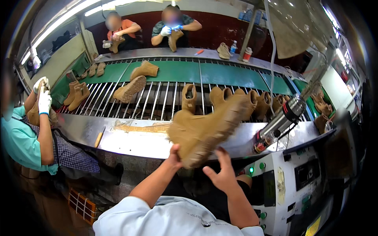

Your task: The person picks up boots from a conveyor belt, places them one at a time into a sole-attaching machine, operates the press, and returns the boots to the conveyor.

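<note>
A tan ankle boot [197, 131] is held up in front of me, tilted with its chunky sole toward the right; it is slightly blurred. My left hand [174, 157] grips it low on its left side, and part of the fingers is hidden behind it. Just right of the boot's lower end, my right hand [221, 171] is open, thumb and fingers spread, apparently not holding anything. Behind the held boot, another tan boot [189, 98] stands on the roller rack [157, 104], beside a row of similar boots [252, 103].
A steel ledge [138, 141] borders the rack, with a yellow-handled tool [100, 137] on it. At right stand a steel flask [281, 122] and a control box [281, 173] with green buttons. Co-workers handle boots at left and across the green belt [173, 72].
</note>
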Demonstrator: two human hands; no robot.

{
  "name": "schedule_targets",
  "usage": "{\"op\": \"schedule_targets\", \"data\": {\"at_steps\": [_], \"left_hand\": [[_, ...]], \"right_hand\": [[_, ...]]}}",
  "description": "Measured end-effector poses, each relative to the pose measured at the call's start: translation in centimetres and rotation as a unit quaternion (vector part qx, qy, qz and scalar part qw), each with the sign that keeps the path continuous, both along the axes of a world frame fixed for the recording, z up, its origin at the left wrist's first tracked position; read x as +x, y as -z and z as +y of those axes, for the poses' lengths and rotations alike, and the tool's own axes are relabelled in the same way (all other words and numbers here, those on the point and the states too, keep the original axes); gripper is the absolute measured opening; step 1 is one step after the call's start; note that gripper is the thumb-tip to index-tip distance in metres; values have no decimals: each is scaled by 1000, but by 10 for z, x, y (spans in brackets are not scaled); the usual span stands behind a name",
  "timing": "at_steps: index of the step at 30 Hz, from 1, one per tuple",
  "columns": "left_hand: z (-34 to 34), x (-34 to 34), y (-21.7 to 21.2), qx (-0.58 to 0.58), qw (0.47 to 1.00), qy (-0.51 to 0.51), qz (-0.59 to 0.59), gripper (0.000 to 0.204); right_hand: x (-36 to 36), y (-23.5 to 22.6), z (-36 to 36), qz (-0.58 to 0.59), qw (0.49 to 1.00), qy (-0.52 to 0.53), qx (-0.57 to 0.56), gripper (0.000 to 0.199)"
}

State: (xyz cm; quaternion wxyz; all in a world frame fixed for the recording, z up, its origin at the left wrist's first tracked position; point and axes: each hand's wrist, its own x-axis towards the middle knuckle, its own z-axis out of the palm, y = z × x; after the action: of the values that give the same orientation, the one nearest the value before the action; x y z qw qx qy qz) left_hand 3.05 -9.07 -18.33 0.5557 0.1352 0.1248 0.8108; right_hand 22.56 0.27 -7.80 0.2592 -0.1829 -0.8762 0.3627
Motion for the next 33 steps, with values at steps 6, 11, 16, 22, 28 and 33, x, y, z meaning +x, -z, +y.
{"op": "schedule_targets", "data": {"at_steps": [6, 11, 16, 22, 28, 33], "left_hand": [[-70, -135, 54, -146, 944, -294, -8, 70], [-11, -287, 78, -250, 913, -321, 26, 52], [80, -293, 106, -397, 723, -490, 282, 52], [86, -277, 145, -442, 643, -475, 408, 71], [101, -252, 109, -492, 533, -421, 545, 80], [109, -260, 105, -486, 554, -429, 522, 76]], "right_hand": [[-8, 41, 6, -60, 987, -42, -143, 43], [44, 136, 22, -136, 961, 163, -176, 28], [64, 187, 1, -197, 909, 346, -124, 57], [47, 190, 0, -173, 928, 329, 5, 57], [53, 204, 7, -159, 932, 326, 14, 54], [53, 209, 6, -138, 936, 323, 11, 51]]}}
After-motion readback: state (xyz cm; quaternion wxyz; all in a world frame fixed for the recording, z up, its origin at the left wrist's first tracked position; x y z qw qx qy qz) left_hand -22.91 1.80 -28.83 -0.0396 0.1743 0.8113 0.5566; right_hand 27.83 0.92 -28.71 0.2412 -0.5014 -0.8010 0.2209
